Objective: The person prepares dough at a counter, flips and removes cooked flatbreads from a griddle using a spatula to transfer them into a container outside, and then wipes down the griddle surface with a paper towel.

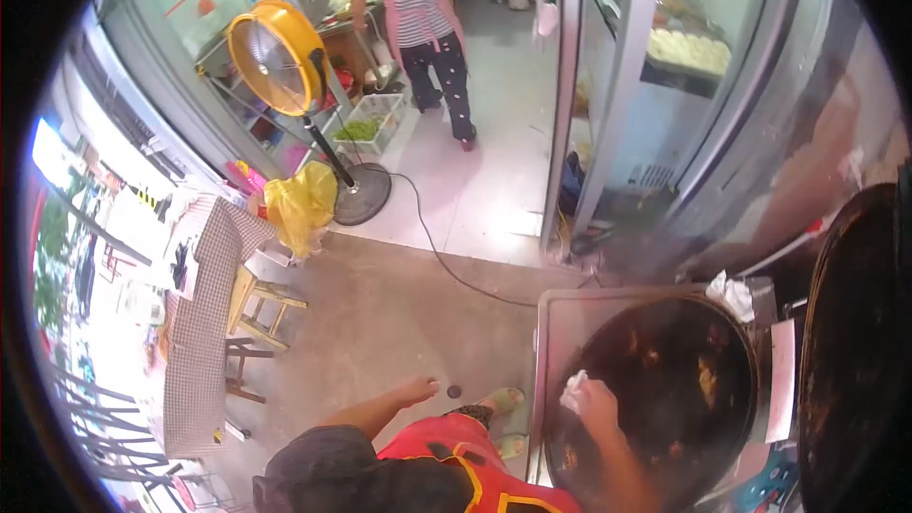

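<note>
My right hand [598, 408] is closed around a crumpled white tissue or cloth [574, 391]; which of the two I cannot tell. It is above the left part of a large round dark griddle [655, 427]. Brown scraps [708, 382] lie scattered on the griddle's surface, and a slight haze hangs over it. My left hand [418, 390] hangs over the floor to the left of the griddle, its fingers curled in with nothing visible in them.
A dark round lid [845, 323] stands raised at the right. Crumpled white paper [731, 296] lies by the griddle's back edge. A yellow fan [277, 57] trails a cable [446, 266] across the floor. A person [413, 19] in a pink apron walks beyond the doorway. Wooden stools [266, 309] stand left.
</note>
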### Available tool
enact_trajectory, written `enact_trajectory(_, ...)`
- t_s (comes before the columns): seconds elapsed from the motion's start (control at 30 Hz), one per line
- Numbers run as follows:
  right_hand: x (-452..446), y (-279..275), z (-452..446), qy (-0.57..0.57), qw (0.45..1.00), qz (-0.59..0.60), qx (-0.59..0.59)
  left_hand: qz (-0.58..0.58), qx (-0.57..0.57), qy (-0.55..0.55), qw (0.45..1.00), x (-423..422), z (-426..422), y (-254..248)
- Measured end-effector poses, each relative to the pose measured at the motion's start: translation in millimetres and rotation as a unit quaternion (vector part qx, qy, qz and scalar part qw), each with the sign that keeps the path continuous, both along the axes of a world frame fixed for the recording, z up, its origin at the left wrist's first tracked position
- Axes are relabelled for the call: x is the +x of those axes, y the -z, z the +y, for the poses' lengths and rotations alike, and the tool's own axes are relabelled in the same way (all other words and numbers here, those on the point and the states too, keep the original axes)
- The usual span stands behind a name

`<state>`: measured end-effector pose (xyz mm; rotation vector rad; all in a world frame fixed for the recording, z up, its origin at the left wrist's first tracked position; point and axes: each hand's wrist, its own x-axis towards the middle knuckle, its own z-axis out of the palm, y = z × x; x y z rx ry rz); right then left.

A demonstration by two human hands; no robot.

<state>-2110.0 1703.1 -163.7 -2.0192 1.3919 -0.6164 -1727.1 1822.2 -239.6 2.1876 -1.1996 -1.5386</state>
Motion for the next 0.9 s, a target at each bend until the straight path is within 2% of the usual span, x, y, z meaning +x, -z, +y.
enact_trajectory(0.07, -15.9, -8.5, 5.9, 0.060, 0.998, -0.024, -0.016, -0.104, -0.132, 0.091, 0.982, 6.0, -10.1, 15.6)
enact_trajectory(0.1, -27.3, -12.8, 8.1, 0.100, 0.994, -0.036, -0.020, -0.110, -0.128, 0.077, 0.983, 4.7, -13.7, 12.6)
enact_trajectory(0.17, -50.8, -20.8, 12.3, 0.171, 0.985, -0.025, -0.003, -0.120, -0.118, 0.054, 0.984, 0.7, -41.3, -35.3)
enact_trajectory(0.23, -67.0, -38.2, 15.2, 0.252, 0.958, -0.131, 0.028, -0.116, -0.113, 0.035, 0.986, 7.2, -46.6, -52.1)
enact_trajectory(0.27, -83.7, -39.3, 13.2, 0.245, 0.947, -0.197, 0.064, -0.109, -0.104, 0.038, 0.988, 4.2, -42.7, -52.4)
enact_trajectory(0.33, -105.8, -55.7, 17.2, 0.271, 0.908, -0.301, 0.106, 0.094, -0.056, -0.095, 0.989, 28.2, -22.6, 5.6)
enact_trajectory(0.37, -109.5, -69.6, 19.2, 0.299, 0.873, -0.359, 0.138, 0.106, -0.026, -0.104, 0.989, 37.4, -10.3, 23.1)
enact_trajectory(0.4, -119.3, -60.4, 19.3, 0.309, 0.727, -0.590, 0.166, 0.112, 0.004, -0.111, 0.987, 46.5, -2.5, 33.3)
enact_trajectory(0.43, -129.2, -62.1, 22.2, 0.308, 0.666, -0.657, 0.171, 0.097, 0.057, -0.085, 0.990, 50.9, 4.6, 36.0)
enact_trajectory(0.5, -135.4, -65.1, 27.8, 0.233, 0.652, -0.708, 0.140, 0.060, 0.139, -0.040, 0.988, 53.3, 10.6, 38.2)
enact_trajectory(0.53, -135.8, -65.0, 25.7, 0.194, 0.662, -0.715, 0.116, 0.041, 0.171, -0.024, 0.984, 53.9, 12.0, 40.0)
enact_trajectory(0.57, -140.1, -61.3, 23.8, 0.204, 0.593, -0.765, 0.150, 0.055, 0.164, -0.018, 0.985, 50.8, 15.0, 39.3)
enact_trajectory(0.63, -138.2, -68.4, 27.7, 0.267, 0.598, -0.741, 0.150, 0.082, 0.148, -0.025, 0.985, 50.5, 22.7, 40.2)
enact_trajectory(0.67, -142.2, -67.6, 30.5, 0.245, 0.600, -0.747, 0.147, 0.087, 0.139, -0.029, 0.986, 50.7, 21.4, 41.9)
enact_trajectory(0.77, -164.3, -44.9, 45.0, 0.344, 0.660, -0.661, 0.095, 0.098, 0.108, -0.042, 0.988, 51.1, 17.5, 45.3)
enact_trajectory(0.8, -179.6, -36.6, 55.0, 0.402, 0.724, -0.555, 0.083, 0.097, 0.099, -0.040, 0.990, 49.3, 13.3, 46.6)
enact_trajectory(0.87, -200.9, -36.2, 71.2, 0.492, 0.804, -0.334, -0.006, 0.089, 0.097, -0.031, 0.991, 37.0, 0.2, 39.7)
enact_trajectory(0.9, -224.3, -7.3, 81.2, 0.546, 0.806, -0.204, -0.099, 0.081, 0.104, -0.023, 0.991, 27.1, -8.3, 29.4)
